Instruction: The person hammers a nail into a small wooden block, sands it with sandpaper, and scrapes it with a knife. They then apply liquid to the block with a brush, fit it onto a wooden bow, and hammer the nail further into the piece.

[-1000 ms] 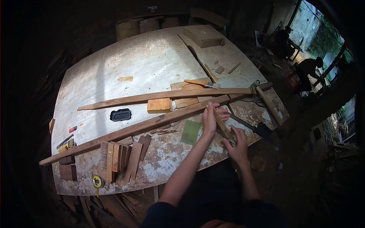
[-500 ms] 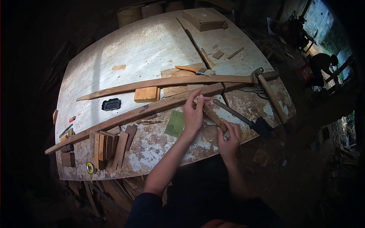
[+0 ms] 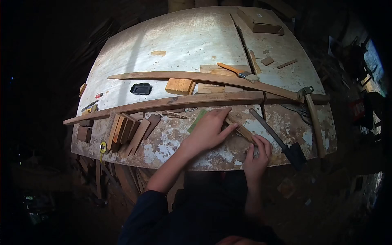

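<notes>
A short narrow wooden piece [image 3: 241,130] lies slantwise between my two hands, over the near part of the worktable. My left hand [image 3: 209,130], back upward, closes around its far end, which the fingers partly hide. The near end sits between the thumb and fingers of my right hand [image 3: 259,154], close to the table's front edge. A green sheet [image 3: 197,121] lies flat beside my left hand and is partly covered by it. Right of the hands rests a dark rod-like tool [image 3: 267,127] with a wide black end.
Two long wooden bars [image 3: 171,101] cross the worktable [image 3: 179,38]. A hammer [image 3: 313,118], a paintbrush [image 3: 241,72], scissors [image 3: 301,113] and a black tray [image 3: 141,89] lie about. Wood blocks [image 3: 118,130] and a tape measure [image 3: 103,147] are at left, a cardboard box [image 3: 260,22] at the back.
My left hand has turned from upright to back-up and lowered over the wooden piece, now partly covering the green sheet. My right hand keeps its hold. The whole view has shifted.
</notes>
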Tool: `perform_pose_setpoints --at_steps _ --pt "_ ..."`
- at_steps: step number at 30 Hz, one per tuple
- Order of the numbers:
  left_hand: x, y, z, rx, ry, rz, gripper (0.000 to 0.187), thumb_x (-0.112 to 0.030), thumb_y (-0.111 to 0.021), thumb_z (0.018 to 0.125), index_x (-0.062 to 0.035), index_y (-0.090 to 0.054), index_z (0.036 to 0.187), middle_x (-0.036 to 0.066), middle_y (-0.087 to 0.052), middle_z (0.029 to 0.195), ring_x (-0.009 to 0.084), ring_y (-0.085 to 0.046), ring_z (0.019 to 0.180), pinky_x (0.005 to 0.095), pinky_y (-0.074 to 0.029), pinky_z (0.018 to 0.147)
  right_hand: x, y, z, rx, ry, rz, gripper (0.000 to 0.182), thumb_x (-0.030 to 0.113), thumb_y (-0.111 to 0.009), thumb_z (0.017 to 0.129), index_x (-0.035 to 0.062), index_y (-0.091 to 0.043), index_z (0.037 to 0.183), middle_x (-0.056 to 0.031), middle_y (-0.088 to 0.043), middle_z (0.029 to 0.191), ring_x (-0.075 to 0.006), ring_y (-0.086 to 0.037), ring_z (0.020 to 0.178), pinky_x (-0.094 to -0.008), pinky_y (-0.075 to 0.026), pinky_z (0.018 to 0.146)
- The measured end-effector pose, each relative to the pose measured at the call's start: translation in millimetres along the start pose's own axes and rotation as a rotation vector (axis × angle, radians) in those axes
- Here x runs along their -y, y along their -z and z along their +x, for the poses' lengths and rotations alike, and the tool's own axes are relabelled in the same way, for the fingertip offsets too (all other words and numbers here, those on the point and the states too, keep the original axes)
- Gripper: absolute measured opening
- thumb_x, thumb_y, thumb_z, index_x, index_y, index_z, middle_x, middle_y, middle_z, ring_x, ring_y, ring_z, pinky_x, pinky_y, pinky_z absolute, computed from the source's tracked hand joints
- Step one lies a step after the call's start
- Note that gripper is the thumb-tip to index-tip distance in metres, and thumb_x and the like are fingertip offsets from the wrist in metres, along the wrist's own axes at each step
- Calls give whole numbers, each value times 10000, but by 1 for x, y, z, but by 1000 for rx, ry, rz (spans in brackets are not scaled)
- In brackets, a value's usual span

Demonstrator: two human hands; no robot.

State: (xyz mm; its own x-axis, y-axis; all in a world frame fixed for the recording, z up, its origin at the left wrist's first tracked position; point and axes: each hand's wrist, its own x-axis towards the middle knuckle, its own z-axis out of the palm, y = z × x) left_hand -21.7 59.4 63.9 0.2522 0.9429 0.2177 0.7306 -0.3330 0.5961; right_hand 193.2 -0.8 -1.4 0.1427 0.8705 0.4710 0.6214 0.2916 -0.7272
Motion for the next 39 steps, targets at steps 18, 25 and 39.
perform_pose_setpoints --at_steps 18,25,39 --pt "73 70 -153 -621 393 87 213 -73 -749 997 6 -769 1194 183 -806 1164 331 -772 1122 415 -586 973 -1 -1 -7 126 45 -95 293 -1 -745 898 41 -779 1187 -97 -701 1214 -365 -622 1223 -558 -414 1162" --pt "90 52 -154 -637 349 210 255 -58 -774 966 1 -753 1213 183 -781 1208 362 -743 1161 436 -572 1024 1 0 -6 138 53 -63 282 16 -772 890 40 -774 1171 -96 -699 1213 -362 -636 1200 -584 -402 1186" --pt "91 48 -97 -334 173 385 431 -65 -816 926 -48 -723 1346 153 -684 1430 372 -605 1392 468 -468 1190 -3 -2 -6 131 105 -139 259 34 -771 916 71 -772 1171 -85 -703 1213 -354 -655 1209 -617 -412 1187"
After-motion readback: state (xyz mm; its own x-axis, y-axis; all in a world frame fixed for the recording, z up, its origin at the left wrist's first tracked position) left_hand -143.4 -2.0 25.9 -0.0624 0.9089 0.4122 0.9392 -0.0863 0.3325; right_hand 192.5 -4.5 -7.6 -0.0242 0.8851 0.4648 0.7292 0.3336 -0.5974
